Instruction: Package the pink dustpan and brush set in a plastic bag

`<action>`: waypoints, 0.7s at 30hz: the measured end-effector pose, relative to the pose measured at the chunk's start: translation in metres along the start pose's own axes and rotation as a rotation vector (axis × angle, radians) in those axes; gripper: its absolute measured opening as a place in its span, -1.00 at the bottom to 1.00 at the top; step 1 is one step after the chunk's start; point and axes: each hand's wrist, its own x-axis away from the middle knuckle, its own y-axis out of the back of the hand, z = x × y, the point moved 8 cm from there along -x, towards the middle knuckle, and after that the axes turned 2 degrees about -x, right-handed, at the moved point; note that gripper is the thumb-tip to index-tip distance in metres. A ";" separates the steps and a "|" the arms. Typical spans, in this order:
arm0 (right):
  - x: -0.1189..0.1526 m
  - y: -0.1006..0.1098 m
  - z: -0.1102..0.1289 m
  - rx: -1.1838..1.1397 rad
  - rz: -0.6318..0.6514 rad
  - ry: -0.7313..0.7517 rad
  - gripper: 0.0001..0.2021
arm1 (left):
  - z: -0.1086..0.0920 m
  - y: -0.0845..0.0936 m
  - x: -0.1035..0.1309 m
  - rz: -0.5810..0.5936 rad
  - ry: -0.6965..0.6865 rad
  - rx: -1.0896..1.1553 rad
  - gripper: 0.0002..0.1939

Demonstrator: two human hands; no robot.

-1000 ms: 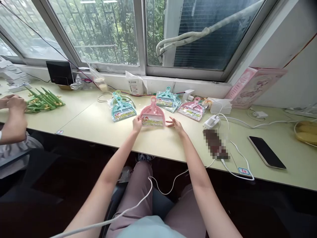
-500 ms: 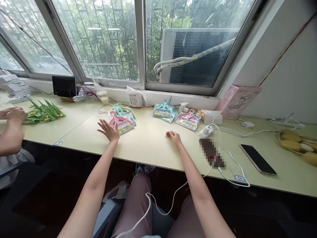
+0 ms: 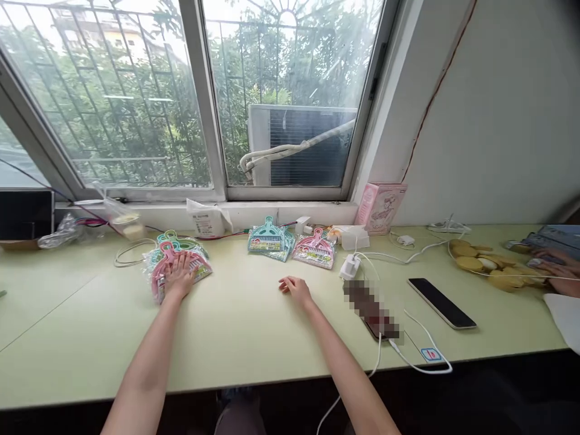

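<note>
My left hand [image 3: 180, 276] lies flat with its fingers spread on a packaged pink dustpan-and-brush set [image 3: 199, 266], which rests over green ones [image 3: 170, 236] at the left. My right hand [image 3: 296, 290] rests on the table, its fingers loosely curled and apart, holding nothing. Beyond it are a packaged teal set [image 3: 267, 237] and, to the right of that, a packaged pink set [image 3: 316, 249].
A charging phone with a pixelated screen [image 3: 371, 311], a white charger [image 3: 349, 266] and a black-screened phone [image 3: 441, 303] lie to the right. Yellow pieces [image 3: 469, 263] are near another person's hands [image 3: 559, 266]. A pink box [image 3: 381, 208] stands behind.
The view has tilted up and turned right. My left hand has come down onto the pink package from beside it. My right hand is still on the table.
</note>
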 end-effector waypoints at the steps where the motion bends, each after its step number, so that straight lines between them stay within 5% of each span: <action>1: -0.002 0.001 -0.001 0.005 -0.011 -0.015 -0.63 | 0.002 -0.003 -0.007 -0.002 -0.002 -0.018 -0.29; 6: -0.006 0.005 -0.004 -0.031 -0.043 -0.037 -0.65 | 0.011 -0.013 -0.031 0.005 0.015 -0.065 -0.28; 8: -0.007 0.006 -0.005 -0.053 -0.059 -0.038 -0.65 | 0.013 -0.004 -0.028 -0.083 0.041 -0.025 -0.27; 11: -0.007 0.008 -0.004 -0.055 -0.082 -0.036 -0.65 | 0.002 0.017 -0.004 -0.289 0.020 0.041 -0.31; 14: -0.005 0.006 0.004 -0.060 -0.073 -0.031 -0.64 | -0.031 0.043 0.036 -0.431 -0.091 0.079 -0.38; 16: 0.002 0.010 0.017 -0.090 -0.093 -0.015 -0.61 | -0.052 0.077 0.071 -0.545 -0.105 0.127 -0.40; 19: 0.032 0.029 0.046 -0.205 -0.162 0.020 -0.58 | -0.065 0.163 0.129 -0.675 -0.052 0.193 -0.38; 21: 0.064 0.041 0.071 -0.244 -0.090 0.071 -0.55 | -0.060 0.222 0.163 -0.528 0.008 0.181 -0.42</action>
